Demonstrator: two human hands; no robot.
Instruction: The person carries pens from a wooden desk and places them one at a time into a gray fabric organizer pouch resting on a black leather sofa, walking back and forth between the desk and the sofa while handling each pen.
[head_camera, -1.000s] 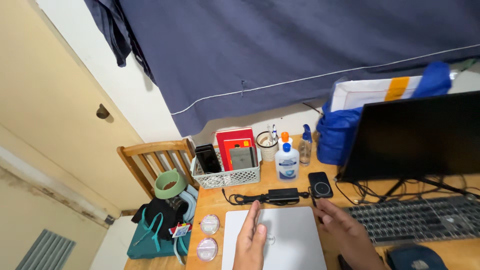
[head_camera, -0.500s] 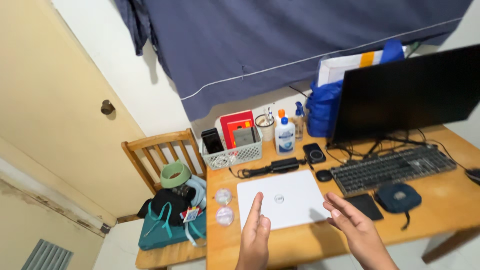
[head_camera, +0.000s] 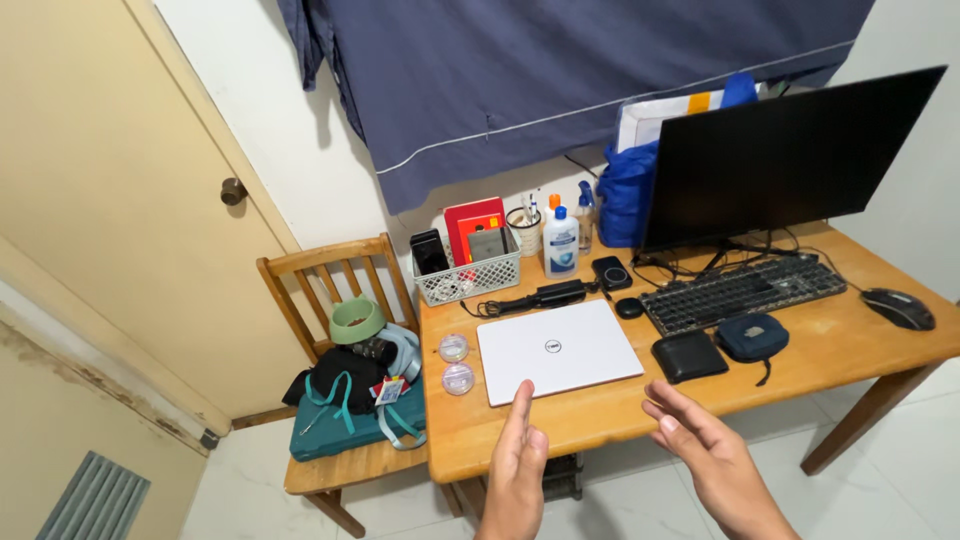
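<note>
Both hands are raised, empty, over the near edge of the wooden desk, and neither touches anything. The left hand stands edge-on with its fingers straight and pressed together, pointing at the closed white laptop. The right hand is held palm inward with its fingers loosely spread and slightly curled, pinching nothing. The laptop lies flat with its lid shut, just beyond the fingertips and closer to the left hand. Two small round clear containers sit just beside its left edge, and a black wallet and a dark blue pouch lie near its right. Behind it run a black power adapter, a white basket of books and devices, a keyboard and a dark monitor. It reads as a pause short of contact — hands framing the laptop rather than gripping it. Reaching it would call for both hands to go forward and down to its near edge, keeping clear of the containers — though how high the hands hang above the desk is hard to judge from this angle.
</note>
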